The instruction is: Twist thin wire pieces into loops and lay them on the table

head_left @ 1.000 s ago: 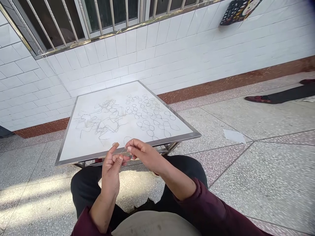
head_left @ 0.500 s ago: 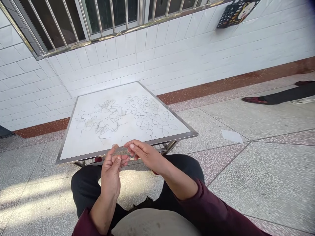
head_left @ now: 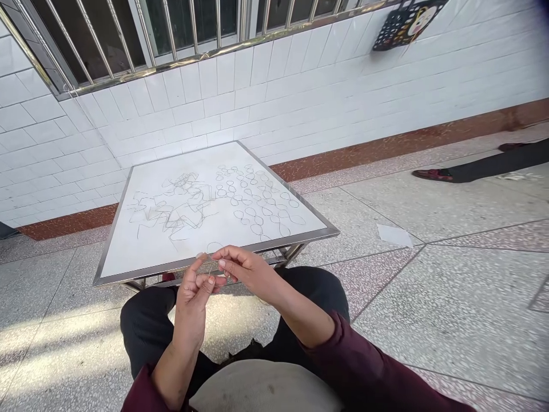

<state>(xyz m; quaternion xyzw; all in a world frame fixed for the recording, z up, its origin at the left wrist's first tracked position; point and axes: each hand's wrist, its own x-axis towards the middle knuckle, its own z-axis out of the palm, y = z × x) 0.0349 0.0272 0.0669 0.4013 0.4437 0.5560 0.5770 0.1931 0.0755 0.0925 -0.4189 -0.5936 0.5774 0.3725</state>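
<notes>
A thin wire (head_left: 215, 246), bent into a rounded loop, is pinched between my two hands just past the near edge of the white table (head_left: 128, 252). My left hand (head_left: 195, 294) has its thumb and fingers closed on the lower part. With thumb and forefinger, my right hand (head_left: 240, 267) grips the wire's upper side; fingers partly hide the bends. Several wires twisted into figure-eight loops (head_left: 253, 214) lie on the table's right half. Loose, angularly bent wires (head_left: 171, 214) are heaped on its left half.
A metal rim (head_left: 300, 236) borders the table, with my knees below it. Behind stands a white tiled wall (head_left: 180, 114) under a barred window (head_left: 171, 34). A dark basket (head_left: 405, 28) hangs at upper right. Another person's shoe (head_left: 431, 175) and a white paper (head_left: 394, 235) are on the floor.
My right hand has shifted slightly left, closer to my left fingertips, and the wire loop has turned a little between them. The whole view has moved slightly.
</notes>
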